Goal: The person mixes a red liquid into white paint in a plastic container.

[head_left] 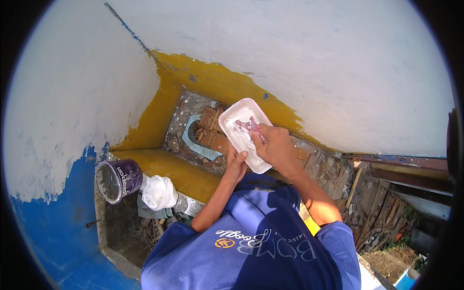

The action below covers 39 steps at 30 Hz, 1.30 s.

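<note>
in the wall corner, above the yellow ledge (174,169): left hand (237,163) grips the near end of a white tray (237,126) from below; right hand (274,145) clenched on a pinkish tool (251,126) pressed into white paste on the tray. walls mostly white; yellow and blue bands look uncoated, so much seems left. can (117,180) and bag (158,192) sit on the ledge.
</note>
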Motion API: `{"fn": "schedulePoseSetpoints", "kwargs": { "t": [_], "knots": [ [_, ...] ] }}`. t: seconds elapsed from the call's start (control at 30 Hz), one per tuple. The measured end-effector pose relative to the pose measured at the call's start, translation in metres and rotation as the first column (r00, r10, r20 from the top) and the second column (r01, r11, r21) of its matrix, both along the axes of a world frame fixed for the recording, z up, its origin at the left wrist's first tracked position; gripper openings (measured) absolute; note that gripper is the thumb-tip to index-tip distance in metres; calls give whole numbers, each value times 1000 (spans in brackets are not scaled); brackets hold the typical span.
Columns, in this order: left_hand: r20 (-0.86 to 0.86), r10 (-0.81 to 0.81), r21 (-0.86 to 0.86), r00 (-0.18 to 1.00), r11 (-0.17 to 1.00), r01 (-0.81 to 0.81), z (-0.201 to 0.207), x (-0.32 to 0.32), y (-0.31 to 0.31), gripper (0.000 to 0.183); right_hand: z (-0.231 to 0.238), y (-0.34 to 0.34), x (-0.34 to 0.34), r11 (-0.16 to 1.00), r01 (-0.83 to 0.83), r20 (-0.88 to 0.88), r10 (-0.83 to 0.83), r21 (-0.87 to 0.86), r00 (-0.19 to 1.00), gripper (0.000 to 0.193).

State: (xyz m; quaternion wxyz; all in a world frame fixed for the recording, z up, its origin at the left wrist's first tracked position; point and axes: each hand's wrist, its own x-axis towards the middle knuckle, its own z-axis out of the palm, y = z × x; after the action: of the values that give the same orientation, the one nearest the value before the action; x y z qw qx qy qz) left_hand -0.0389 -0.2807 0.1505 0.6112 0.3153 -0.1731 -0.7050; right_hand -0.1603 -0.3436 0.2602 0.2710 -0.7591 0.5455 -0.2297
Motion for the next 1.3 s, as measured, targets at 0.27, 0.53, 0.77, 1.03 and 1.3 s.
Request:
{"fn": "schedulePoseSetpoints", "kwargs": {
  "t": [0.27, 0.53, 0.77, 1.03, 1.3],
  "knots": [
    [-26, -15, -53, 1000, 999, 13, -9, 1, 2, 100, 5, -8, 6, 997, 69, 91, -70, 18, 993, 22],
    [-90, -43, -34, 995, 999, 40, -7, -4, 3, 92, -7, -13, 11, 998, 61, 33, -60, -12, 998, 22],
    [-52, -5, -29, 999, 1000, 4, -4, -1, 3, 90, 19, -18, -16, 996, 75, 35, -74, -49, 997, 20],
    [-95, 4, -29, 995, 1000, -7, -1, -11, -2, 84, -8, -6, -34, 997, -14, -143, 3, -79, 990, 19],
    [-76, 13, -49, 997, 999, -17, -12, -9, -3, 89, -8, 22, -14, 997, 82, 49, -81, -16, 996, 22]
  ]
}}
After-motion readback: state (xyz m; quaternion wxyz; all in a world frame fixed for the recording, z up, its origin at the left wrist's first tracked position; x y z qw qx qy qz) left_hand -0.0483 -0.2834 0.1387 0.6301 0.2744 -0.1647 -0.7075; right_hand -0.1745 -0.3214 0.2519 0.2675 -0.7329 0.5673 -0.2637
